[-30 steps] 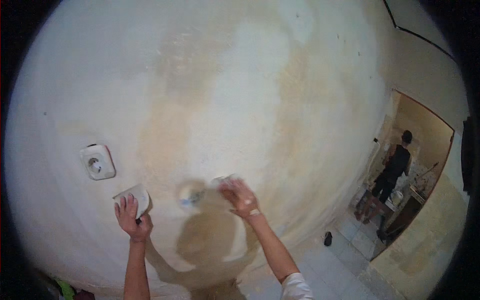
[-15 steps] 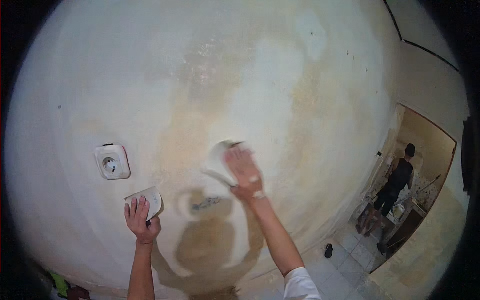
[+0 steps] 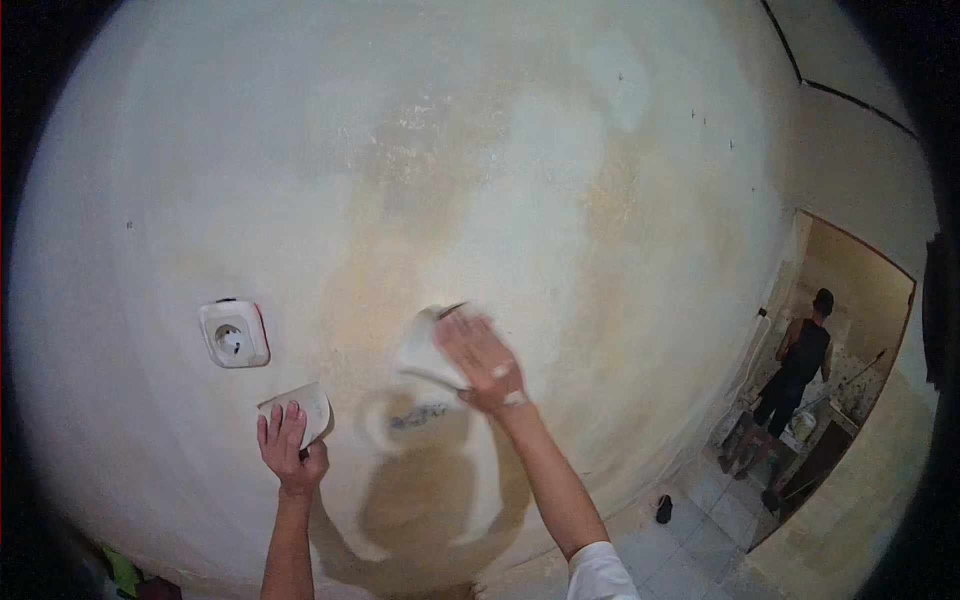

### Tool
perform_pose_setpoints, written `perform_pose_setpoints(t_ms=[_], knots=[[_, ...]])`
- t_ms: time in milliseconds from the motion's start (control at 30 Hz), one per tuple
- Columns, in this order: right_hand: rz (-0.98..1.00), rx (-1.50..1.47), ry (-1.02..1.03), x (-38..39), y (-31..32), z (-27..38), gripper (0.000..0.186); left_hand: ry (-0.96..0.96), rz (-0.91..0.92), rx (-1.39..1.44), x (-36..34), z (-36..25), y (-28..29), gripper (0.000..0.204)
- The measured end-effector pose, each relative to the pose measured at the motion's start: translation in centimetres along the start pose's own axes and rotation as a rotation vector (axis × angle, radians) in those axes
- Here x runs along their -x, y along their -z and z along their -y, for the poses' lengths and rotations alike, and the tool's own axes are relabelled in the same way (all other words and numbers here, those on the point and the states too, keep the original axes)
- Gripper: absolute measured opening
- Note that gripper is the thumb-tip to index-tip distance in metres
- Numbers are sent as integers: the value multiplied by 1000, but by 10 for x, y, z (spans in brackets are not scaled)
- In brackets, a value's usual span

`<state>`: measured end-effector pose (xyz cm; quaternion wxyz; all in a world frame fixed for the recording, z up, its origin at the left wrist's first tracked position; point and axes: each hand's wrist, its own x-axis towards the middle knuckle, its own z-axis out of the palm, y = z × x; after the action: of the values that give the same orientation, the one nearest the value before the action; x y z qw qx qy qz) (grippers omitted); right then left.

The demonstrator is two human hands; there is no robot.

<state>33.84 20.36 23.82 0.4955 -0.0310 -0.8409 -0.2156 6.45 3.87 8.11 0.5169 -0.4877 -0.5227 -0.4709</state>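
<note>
Flatly, left hand [image 3: 290, 452] covers pale sheet [image 3: 314, 402] on wall [image 3: 500, 240], right hand [image 3: 487, 368] blurred sheet [image 3: 418, 346]; can't tell whether gripped.

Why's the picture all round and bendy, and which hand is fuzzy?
Head view: the fisheye lens bends the doorway edges and leaves black corners; head view: the right hand and its pale sheet look blurred, while the left hand looks sharper; head view: a shadow darkens the wall between the forearms.
</note>
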Motion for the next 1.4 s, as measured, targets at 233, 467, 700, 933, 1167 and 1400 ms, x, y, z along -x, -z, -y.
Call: perform_pose_setpoints(t_ms=[233,467,700,933,1167,1400], knots=[[-679,65,-696,-23,-6,-15,65,-14,-21,-7,2,1,-2,42],[-1,-12,-138,24,-31,27,69,12,-8,-5,-2,-2,4,42],[-654,185,-716,24,-14,-10,60,5,-28,35,1,-2,-2,40],[8,-50,-148,25,-36,42,56,-3,-29,9,-2,-6,-1,40],[-637,125,-677,17,-25,11,53,-19,-16,-5,3,1,-3,40],[-17,31,-167,40,-34,38,54,-9,-35,-23,-3,-3,1,42]])
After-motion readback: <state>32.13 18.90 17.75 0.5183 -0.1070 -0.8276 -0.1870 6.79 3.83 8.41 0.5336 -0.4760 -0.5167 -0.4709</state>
